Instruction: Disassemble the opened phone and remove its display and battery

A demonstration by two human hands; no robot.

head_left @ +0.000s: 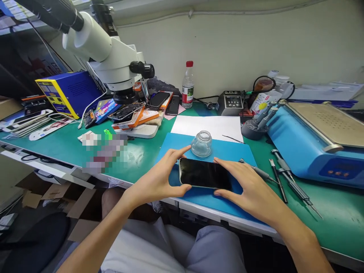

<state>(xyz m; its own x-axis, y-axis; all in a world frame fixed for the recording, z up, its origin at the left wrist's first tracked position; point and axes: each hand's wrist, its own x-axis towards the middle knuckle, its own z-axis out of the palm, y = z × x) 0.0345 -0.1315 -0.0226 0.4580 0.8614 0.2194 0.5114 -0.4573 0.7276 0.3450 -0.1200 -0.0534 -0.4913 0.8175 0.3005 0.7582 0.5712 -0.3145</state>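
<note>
A smartphone [203,174] with a dark, glossy screen facing up lies lengthwise between my hands, over the blue mat [166,149]. My left hand [162,176] grips its left end, thumb at the near edge and fingers at the far edge. At the right end my right hand [246,182] has hold of it the same way. Just behind the phone, a small clear glass jar [201,144] stands on the mat. Whether the phone touches the mat is hidden from this angle.
Right of the mat lie screwdrivers [295,185] and a slim tool [278,180], beside a blue heating device [309,151]. White paper [190,123] with black tweezers [233,139] is behind. A microscope [113,64], stacked phones [136,117] and a bottle [187,87] stand farther back.
</note>
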